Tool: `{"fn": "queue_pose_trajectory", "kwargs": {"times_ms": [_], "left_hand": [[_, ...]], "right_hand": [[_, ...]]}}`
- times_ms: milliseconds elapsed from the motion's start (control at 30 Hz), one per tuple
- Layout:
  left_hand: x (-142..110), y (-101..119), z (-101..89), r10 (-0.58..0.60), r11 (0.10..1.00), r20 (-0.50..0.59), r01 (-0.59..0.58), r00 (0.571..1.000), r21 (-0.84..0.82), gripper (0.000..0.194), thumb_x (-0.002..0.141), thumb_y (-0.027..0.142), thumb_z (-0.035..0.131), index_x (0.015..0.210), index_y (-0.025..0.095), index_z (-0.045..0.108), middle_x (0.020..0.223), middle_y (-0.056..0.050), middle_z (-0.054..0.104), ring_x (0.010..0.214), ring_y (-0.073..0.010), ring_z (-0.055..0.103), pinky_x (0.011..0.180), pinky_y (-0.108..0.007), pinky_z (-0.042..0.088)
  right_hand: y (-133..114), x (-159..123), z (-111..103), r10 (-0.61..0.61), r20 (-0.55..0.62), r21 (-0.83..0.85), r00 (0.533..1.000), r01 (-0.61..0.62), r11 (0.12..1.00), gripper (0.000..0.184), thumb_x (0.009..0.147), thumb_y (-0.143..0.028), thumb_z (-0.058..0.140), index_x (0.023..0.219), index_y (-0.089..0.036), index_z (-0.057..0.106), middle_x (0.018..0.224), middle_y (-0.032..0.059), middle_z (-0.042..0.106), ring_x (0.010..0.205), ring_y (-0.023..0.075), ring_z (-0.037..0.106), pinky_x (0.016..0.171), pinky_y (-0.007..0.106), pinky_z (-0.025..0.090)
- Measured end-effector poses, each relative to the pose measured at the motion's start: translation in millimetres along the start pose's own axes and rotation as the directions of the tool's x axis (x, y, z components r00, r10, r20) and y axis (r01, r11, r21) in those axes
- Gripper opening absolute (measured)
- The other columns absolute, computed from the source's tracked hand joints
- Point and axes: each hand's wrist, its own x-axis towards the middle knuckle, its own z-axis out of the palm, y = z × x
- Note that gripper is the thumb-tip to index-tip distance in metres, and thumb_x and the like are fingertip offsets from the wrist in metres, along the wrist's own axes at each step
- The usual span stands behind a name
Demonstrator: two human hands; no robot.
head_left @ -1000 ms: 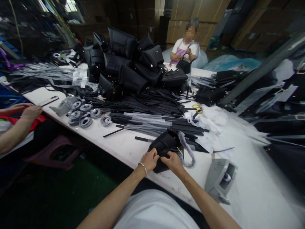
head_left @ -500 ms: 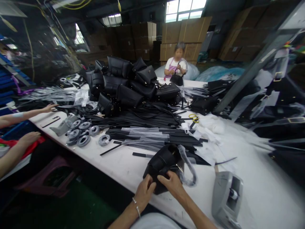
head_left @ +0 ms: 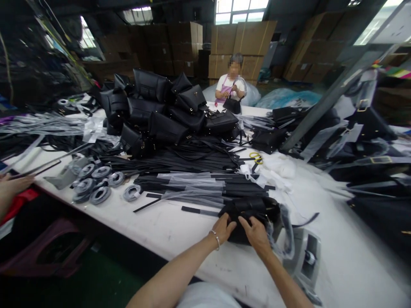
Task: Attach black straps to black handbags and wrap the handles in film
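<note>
Moved right along table (head_left: 160,226) w/ bag (head_left: 253,207), from nr. bottom centre to lower right of centre in frame, and swung it round too: now broad side on to viewer, not slanting away as half a sec ago. Brought film-wrapped strap (head_left: 290,233) along as well, now hanging off bag's R end and overlapping dispenser (head_left: 300,244) in view; can't tell if touching. Was apart from it before.

Holding bag w/ both hands: L hand (head_left: 226,227) pinched at front, bracelet (head_left: 215,240) at wrist; R hand (head_left: 257,234) likewise a little further R, thumbs pointing at each other w/ narrow gap between. Can't tell exact fingertip grip, partly lost in black on black.

Probably means still busy at bag's front, only from a squarer angle; no sign of letting go, nor of anything added or taken off as far as visible. Leaves less room between strap and dispenser.

Elsewhere, at far L edge of frame: co-worker's hand (head_left: 17,186), closer to edge than before, w/ long strip (head_left: 64,155) now slanting over table nr. rolls (head_left: 84,188); can't tell if held. No real change, bar camera drift, in pile (head_left: 160,113) at upper L of centre, black strips (head_left: 205,188) mid-frame, or scissors (head_left: 256,158) above their R end. At top centre, far co-worker (head_left: 221,87) in much the same pose, w/ small dark bag (head_left: 231,106)
</note>
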Motion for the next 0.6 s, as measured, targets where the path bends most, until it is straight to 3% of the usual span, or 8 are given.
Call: {"fn": "queue_pose_trajectory", "kwargs": {"times_ms": [67, 133, 233, 267, 333, 433, 600], "left_hand": [[6.5, 5.1, -0.8, -0.005, 1.0, 0.047, 0.007, 0.999, -0.031, 0.031, 0.087, 0.044, 0.043, 0.092, 0.015, 0.055, 0.088, -0.008, 0.062, 0.083, -0.0214, 0.056, 0.079, -0.034, 0.043], [-2.4, 3.6, -3.3, 0.004, 0.997, 0.149, 0.008, 0.989, -0.081, 0.039, 0.087, 0.052, 0.04, 0.083, 0.016, 0.056, 0.071, -0.004, 0.06, 0.066, -0.018, 0.057, 0.067, -0.03, 0.045], [-30.6, -15.9, -8.7, 0.03, 0.985, 0.315, 0.026, 0.949, -0.172, 0.059, 0.085, 0.067, 0.026, 0.076, 0.016, 0.055, 0.052, 0.0, 0.053, 0.047, -0.0142, 0.051, 0.051, -0.026, 0.042], [-39.5, -25.5, -10.4, 0.024, 0.959, 0.359, 0.08, 0.933, -0.271, 0.062, 0.081, 0.072, 0.03, 0.078, 0.016, 0.055, 0.052, 0.001, 0.054, 0.047, -0.0138, 0.051, 0.051, -0.025, 0.042], [-51.4, -43.8, -13.6, -0.017, 0.896, 0.425, 0.202, 0.905, -0.396, 0.067, 0.076, 0.078, 0.033, 0.081, 0.015, 0.056, 0.055, -0.001, 0.058, 0.048, -0.0146, 0.054, 0.052, -0.026, 0.042], [-52.0, -57.5, -16.7, -0.037, 0.879, 0.498, 0.265, 0.867, -0.396, 0.072, 0.074, 0.08, 0.035, 0.081, 0.013, 0.06, 0.06, -0.005, 0.063, 0.054, -0.0165, 0.056, 0.059, -0.03, 0.043], [-29.3, -47.6, -18.9, -0.029, 0.883, 0.561, 0.284, 0.827, -0.373, 0.08, 0.065, 0.087, 0.038, 0.085, 0.014, 0.063, 0.065, -0.006, 0.063, 0.064, -0.0195, 0.058, 0.065, -0.032, 0.044]], "right_hand": [[-2.9, 11.8, -9.4, 0.02, 0.078, 0.079, 0.997, -0.027, 0.997, 0.033, 0.079, -0.049, 0.054, 0.081, -0.019, 0.067, 0.083, 0.0082, 0.071, 0.083, 0.0263, 0.064, 0.077, 0.035, 0.047], [-8.7, 8.5, -14.9, 0.017, 0.17, 0.18, 0.985, -0.048, 0.982, 0.028, 0.078, -0.043, 0.056, 0.091, -0.021, 0.067, 0.09, 0.0046, 0.071, 0.09, 0.0239, 0.063, 0.081, 0.032, 0.046], [-27.5, -9.3, -10.9, -0.012, 0.295, 0.286, 0.955, -0.077, 0.955, 0.022, 0.078, -0.034, 0.055, 0.092, -0.022, 0.067, 0.086, -0.0002, 0.07, 0.085, 0.0195, 0.063, 0.076, 0.027, 0.047], [-36.6, -13.7, -7.1, -0.03, 0.334, 0.296, 0.942, -0.075, 0.952, 0.019, 0.078, -0.03, 0.054, 0.09, -0.022, 0.068, 0.085, -0.0014, 0.07, 0.083, 0.0181, 0.062, 0.073, 0.025, 0.046], [-56.4, -15.5, 1.1, -0.046, 0.414, 0.265, 0.909, -0.072, 0.961, 0.016, 0.076, -0.025, 0.056, 0.085, -0.023, 0.068, 0.083, -0.0034, 0.069, 0.082, 0.0161, 0.061, 0.071, 0.023, 0.044], [-81.4, -5.1, 6.5, 0.016, 0.52, 0.14, 0.854, -0.103, 0.985, 0.014, 0.072, -0.024, 0.06, 0.083, -0.022, 0.069, 0.084, -0.0046, 0.07, 0.08, 0.015, 0.06, 0.068, 0.021, 0.042], [-85.8, -8.0, -5.2, 0.135, 0.471, 0.028, 0.872, -0.168, 0.985, 0.02, 0.073, -0.025, 0.06, 0.09, -0.02, 0.069, 0.089, 0.0003, 0.07, 0.085, 0.0175, 0.061, 0.072, 0.023, 0.043]]}}
